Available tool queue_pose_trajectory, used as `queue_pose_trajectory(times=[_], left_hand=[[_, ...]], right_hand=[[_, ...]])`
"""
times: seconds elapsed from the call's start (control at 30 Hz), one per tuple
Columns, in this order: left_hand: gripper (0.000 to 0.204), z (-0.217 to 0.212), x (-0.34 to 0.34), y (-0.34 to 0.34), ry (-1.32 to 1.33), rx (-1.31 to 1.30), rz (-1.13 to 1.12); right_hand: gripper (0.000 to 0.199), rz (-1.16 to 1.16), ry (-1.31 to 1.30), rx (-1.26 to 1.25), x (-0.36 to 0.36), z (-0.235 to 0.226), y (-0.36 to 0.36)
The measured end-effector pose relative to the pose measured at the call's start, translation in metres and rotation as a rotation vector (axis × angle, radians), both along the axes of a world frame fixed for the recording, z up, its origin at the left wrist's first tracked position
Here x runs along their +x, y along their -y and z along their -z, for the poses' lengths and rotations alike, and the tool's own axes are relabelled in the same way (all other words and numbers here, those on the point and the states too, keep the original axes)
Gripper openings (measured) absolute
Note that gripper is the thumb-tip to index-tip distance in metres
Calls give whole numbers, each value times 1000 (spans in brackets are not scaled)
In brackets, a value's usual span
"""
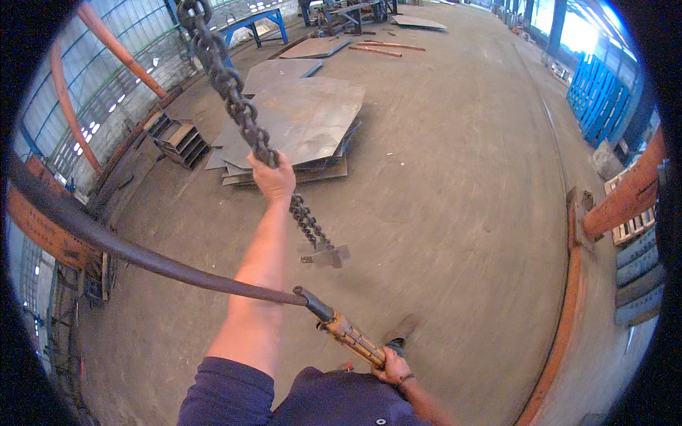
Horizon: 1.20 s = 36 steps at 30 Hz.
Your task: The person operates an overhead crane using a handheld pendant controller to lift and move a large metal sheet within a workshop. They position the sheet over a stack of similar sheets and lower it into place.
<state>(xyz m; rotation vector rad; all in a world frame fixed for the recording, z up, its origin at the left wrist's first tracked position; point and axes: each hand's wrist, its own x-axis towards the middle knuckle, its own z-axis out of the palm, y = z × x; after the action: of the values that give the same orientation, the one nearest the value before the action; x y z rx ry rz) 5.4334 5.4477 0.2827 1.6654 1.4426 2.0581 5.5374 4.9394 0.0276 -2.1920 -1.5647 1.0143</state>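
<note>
My left hand (273,177) reaches forward and is closed around a heavy dark chain (227,82) that hangs from above. Below the fist the chain continues in lengths (307,221) down to flat metal pieces (328,255); whether these touch the floor I cannot tell. Close to my body, my right hand (393,369) grips the lower end of a worn yellow crane pendant control (353,339). A thick dark cable (163,263) runs from its top end up to the left. The right fingers are partly hidden, so I cannot see whether one presses a button.
Stacked steel plates (305,117) lie ahead, beside a small metal shelf unit (183,142). Further back are a blue trestle (254,27) and orange bars (387,48). An orange beam (565,319) edges the right side, near blue racks (598,99). My shoe (403,328) shows below.
</note>
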Motion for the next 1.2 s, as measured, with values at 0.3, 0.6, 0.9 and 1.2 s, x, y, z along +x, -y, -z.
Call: queue_pose_trajectory(times=[0.3, 0.6, 0.9, 1.2], left_hand=[[45, 5, -39, 9, -120, -66, -155], [47, -18, -22, 17, -98, -142, -153], [42, -29, -9, 20, -70, -93, -79], [47, -28, 3, 34, 61, -110, 171]], right_hand=[[75, -116, 11, 24, 27, -23, -21], [78, -121, -31, -23, 27, -48, -3], [83, 86, -125, -99, -22, -83, 16], [81, 164, -1, 49, -44, -68, 22]])
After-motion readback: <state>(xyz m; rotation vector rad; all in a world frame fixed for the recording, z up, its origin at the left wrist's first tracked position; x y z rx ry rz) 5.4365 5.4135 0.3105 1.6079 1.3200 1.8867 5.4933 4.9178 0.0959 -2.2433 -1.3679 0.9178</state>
